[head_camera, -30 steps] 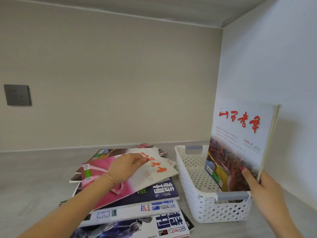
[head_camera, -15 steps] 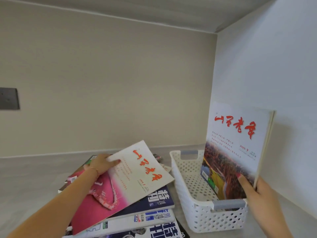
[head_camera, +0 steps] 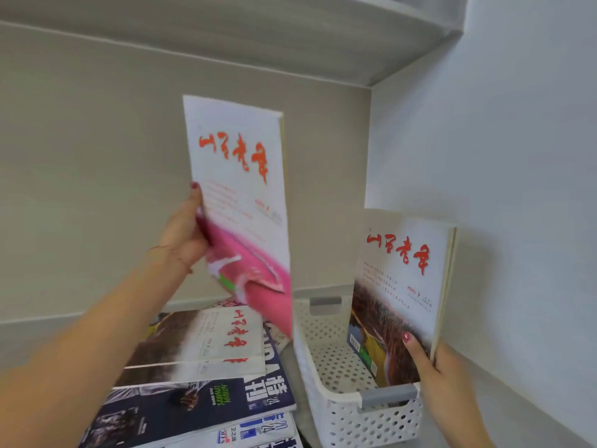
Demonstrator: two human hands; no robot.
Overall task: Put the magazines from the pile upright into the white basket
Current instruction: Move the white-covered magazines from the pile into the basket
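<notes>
My left hand (head_camera: 182, 232) grips the left edge of a white-and-pink magazine (head_camera: 239, 202) with red lettering, held upright in the air above the pile and just left of the basket. A pile of magazines (head_camera: 200, 376) lies flat on the shelf at the lower left. The white perforated basket (head_camera: 339, 412) with grey handles stands to the right of the pile. Inside it, a white magazine with a landscape photo (head_camera: 397, 292) stands upright against the right wall. My right hand (head_camera: 439, 373) holds that magazine by its lower right corner.
The shelf is boxed in by a beige back wall (head_camera: 97, 189), a white side wall (head_camera: 517, 189) right of the basket, and a board overhead (head_camera: 290, 33). A narrow grey strip of shelf (head_camera: 290, 367) separates pile and basket.
My left hand has lifted the white-and-pink magazine off the pile and swung it upright, up and to the right. My right hand still holds the other magazine in the basket.
</notes>
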